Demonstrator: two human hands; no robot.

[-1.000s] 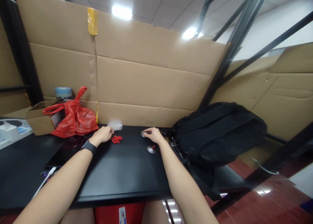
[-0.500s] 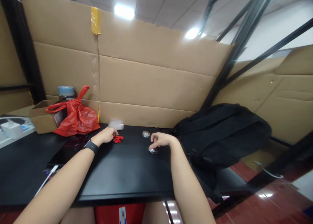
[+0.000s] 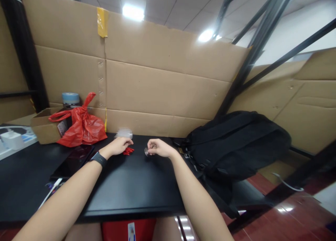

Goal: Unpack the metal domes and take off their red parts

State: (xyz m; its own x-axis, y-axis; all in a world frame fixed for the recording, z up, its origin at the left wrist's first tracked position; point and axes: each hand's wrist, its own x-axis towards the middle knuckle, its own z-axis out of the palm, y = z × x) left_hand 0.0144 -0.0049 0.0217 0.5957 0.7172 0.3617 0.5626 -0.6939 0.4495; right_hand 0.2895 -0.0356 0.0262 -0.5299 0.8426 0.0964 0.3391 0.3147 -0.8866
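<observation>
My right hand (image 3: 160, 148) pinches a small, shiny, see-through round piece (image 3: 146, 152) between thumb and fingers, tilted on edge just above the black table (image 3: 131, 185). My left hand (image 3: 121, 145), with a dark band on the wrist, hovers at a small heap of red strips (image 3: 128, 151). Its fingers reach out loosely over the heap's far side, and I see nothing held in them. Behind the left hand lies a clear, whitish flat piece (image 3: 124, 133), partly blurred. A second round piece is not visible; my right hand covers that spot.
To the left are a tied red plastic bag (image 3: 85, 125), a cardboard box (image 3: 47, 129), a dark tablet-like slab (image 3: 72, 162) and a white power strip (image 3: 28, 141). A black backpack (image 3: 244, 143) lies at the right. A cardboard wall (image 3: 168, 90) closes the back.
My right hand has lifted the near round piece off the table and brought it left, toward the red strips. My left hand has shifted slightly right and its fingers have loosened.
</observation>
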